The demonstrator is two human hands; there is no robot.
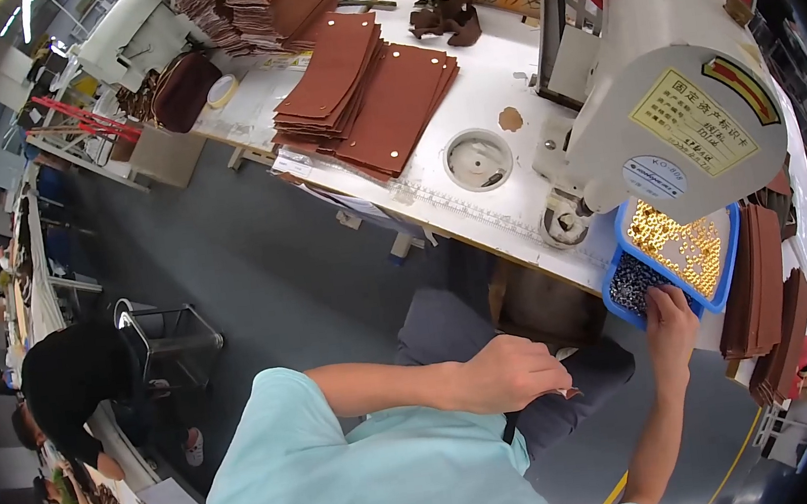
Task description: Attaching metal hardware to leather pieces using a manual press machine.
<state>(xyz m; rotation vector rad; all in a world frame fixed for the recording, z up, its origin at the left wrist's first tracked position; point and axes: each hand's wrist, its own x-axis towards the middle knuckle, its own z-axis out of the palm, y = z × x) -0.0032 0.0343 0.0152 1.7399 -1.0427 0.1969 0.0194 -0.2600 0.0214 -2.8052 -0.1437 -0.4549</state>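
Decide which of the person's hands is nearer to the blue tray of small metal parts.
Right. The right hand reaches into the blue tray, fingertips in its dark parts. The left hand sits apart, down and to the left, holding a brown leather piece over the lap.

Tray (617, 240) on table (466, 105) edge under machine (664, 93), leather stacks (375, 86) to its left, perhaps rivets (686, 245) inside

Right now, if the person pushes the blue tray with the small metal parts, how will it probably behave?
The blue tray looks like thin plastic, so it would probably slide easily on the smooth white table. It sits near the table edge, so it might tip off. Its gold pieces and dark pieces, where the right hand is picking, are loose and would likely shift or spill.
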